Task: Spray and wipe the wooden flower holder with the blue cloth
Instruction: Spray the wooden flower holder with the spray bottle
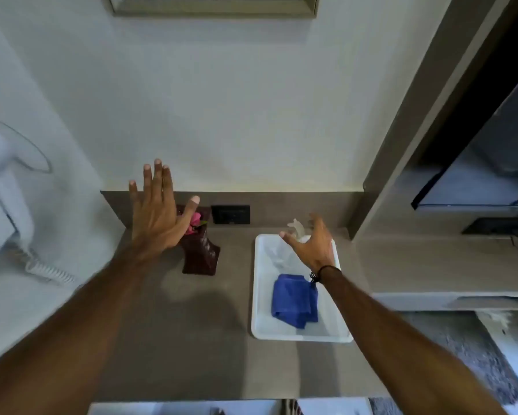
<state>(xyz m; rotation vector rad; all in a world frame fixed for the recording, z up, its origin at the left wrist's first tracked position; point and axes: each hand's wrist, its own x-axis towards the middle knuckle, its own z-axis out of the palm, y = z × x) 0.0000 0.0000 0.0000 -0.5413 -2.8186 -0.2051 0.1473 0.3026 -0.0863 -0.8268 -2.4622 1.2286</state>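
A dark brown wooden flower holder (202, 256) stands on the grey counter near the back wall, with a pink flower (195, 219) in its top. My left hand (156, 214) hovers open just left of it, fingers spread, thumb over the flower. A folded blue cloth (293, 299) lies in a white tray (259, 295) to the right. At the tray's far end stands a clear spray bottle (296, 228), partly hidden. My right hand (313, 245) is open over the bottle, fingers curved near it, not closed on it.
A black wall socket (230, 214) sits behind the holder. A white wall-mounted hair dryer with coiled cord (46, 272) is at the left. A grey shelf unit (431, 259) with a dark screen (491, 163) rises at the right. The counter's front edge (177, 398) is near the bottom.
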